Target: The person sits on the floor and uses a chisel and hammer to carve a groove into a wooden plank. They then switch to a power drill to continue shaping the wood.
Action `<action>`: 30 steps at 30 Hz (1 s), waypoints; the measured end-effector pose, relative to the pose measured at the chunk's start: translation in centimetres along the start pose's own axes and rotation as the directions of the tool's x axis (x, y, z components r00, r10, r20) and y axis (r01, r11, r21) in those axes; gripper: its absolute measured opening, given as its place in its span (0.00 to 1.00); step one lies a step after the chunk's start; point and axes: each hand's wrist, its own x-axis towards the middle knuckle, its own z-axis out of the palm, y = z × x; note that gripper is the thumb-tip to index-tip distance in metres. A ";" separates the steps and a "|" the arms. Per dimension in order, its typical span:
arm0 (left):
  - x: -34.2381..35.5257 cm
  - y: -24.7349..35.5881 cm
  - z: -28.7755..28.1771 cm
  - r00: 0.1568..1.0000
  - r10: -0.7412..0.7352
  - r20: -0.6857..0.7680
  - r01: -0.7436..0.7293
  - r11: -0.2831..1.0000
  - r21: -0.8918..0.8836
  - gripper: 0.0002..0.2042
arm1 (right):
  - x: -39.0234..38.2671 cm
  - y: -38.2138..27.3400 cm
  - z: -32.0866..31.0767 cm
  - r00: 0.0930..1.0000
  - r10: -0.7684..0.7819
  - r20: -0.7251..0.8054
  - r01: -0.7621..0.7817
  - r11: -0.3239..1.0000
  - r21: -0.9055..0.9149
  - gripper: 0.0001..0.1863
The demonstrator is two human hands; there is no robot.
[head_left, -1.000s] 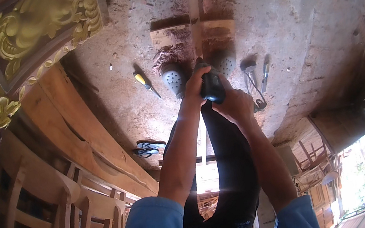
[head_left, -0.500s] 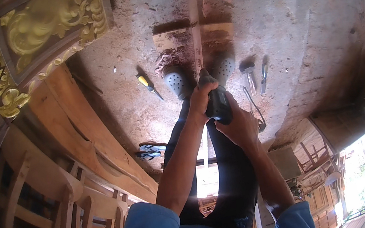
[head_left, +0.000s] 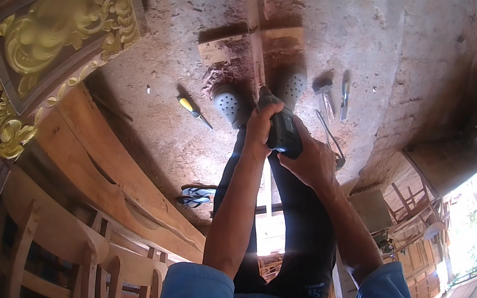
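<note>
Between my knees I hold a dark power drill (head_left: pixel 284 135), its nose pointing away from me over a long narrow wooden strip (head_left: pixel 251 11). My left hand (head_left: pixel 262 125) is closed round the front of the drill, thumb across its top. Closed at the rear of the drill is my right hand (head_left: pixel 309 159); the grip under it is hidden. The drill covers its own tip, so contact with the strip cannot be made out. The strip runs between my grey clogs (head_left: pixel 231 106) and lies across a short wooden board (head_left: pixel 285 40) with shavings about it.
Left of my feet lies a yellow-and-black screwdriver (head_left: pixel 188 105). A hammer (head_left: pixel 324 93), a chisel (head_left: pixel 345 99) and a thin curved tool (head_left: pixel 331 136) lie to the right. Carved gold panels (head_left: pixel 62 39), planks (head_left: pixel 100 153) and wooden chairs (head_left: pixel 69 266) line the left side. Sandals (head_left: pixel 197 195) lie nearby.
The drill and both hands have shifted very slightly, the drill's nose a little to the left. My grip is the same, and the strip and tools lie where they were.
</note>
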 end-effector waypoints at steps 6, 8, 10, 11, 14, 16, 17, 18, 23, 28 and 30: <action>0.0 0.2 0.1 1.000 0.001 0.019 -0.001 1.000 -0.016 0.17 | 0.2 -0.5 -0.5 1.000 0.018 0.013 -0.017 1.000 -0.011 0.51; -0.1 0.2 0.2 1.000 0.003 0.008 -0.003 1.000 -0.022 0.17 | 0.2 -0.6 -0.6 1.000 0.021 0.016 -0.021 1.000 -0.012 0.51; -0.1 0.3 0.3 1.000 -0.005 -0.011 0.005 1.000 -0.027 0.17 | 0.2 -0.6 -0.5 1.000 0.021 0.016 -0.021 1.000 -0.001 0.51; -0.1 0.3 0.4 1.000 0.001 0.000 -0.001 1.000 -0.022 0.17 | 0.2 -0.5 -0.5 0.999 0.030 0.024 -0.030 1.000 -0.009 0.51; 0.0 0.4 0.3 1.000 0.000 -0.003 0.000 1.000 -0.005 0.17 | 0.3 -0.3 -0.2 1.000 -0.002 -0.005 0.002 1.000 -0.014 0.51; 0.2 0.5 0.1 0.999 -0.026 -0.020 0.026 1.000 0.014 0.16 | 0.3 -0.3 0.1 0.993 -0.083 -0.079 0.081 0.996 -0.029 0.50; 0.4 0.6 0.0 1.000 -0.010 0.005 0.010 1.000 0.030 0.16 | 0.3 -0.3 0.2 0.995 -0.073 -0.073 0.071 0.997 -0.020 0.50; 0.5 0.7 -0.2 1.000 -0.008 0.016 0.007 0.999 0.048 0.16 | 0.3 -0.3 0.3 0.996 -0.064 -0.069 0.063 0.998 -0.011 0.50; 1.1 0.9 -0.8 0.999 -0.016 0.051 0.013 0.998 0.059 0.15 | 0.5 -0.8 0.5 0.997 -0.039 -0.061 0.037 0.999 -0.028 0.51; 1.5 0.7 -1.0 0.999 -0.037 0.040 0.035 0.998 0.045 0.14 | 0.6 -1.3 0.3 0.999 -0.008 -0.045 0.006 0.999 -0.040 0.51; 1.6 0.8 -1.1 0.998 -0.026 0.059 0.024 0.999 0.044 0.13 | 0.7 -1.5 0.3 0.999 -0.008 -0.038 0.006 0.999 -0.035 0.52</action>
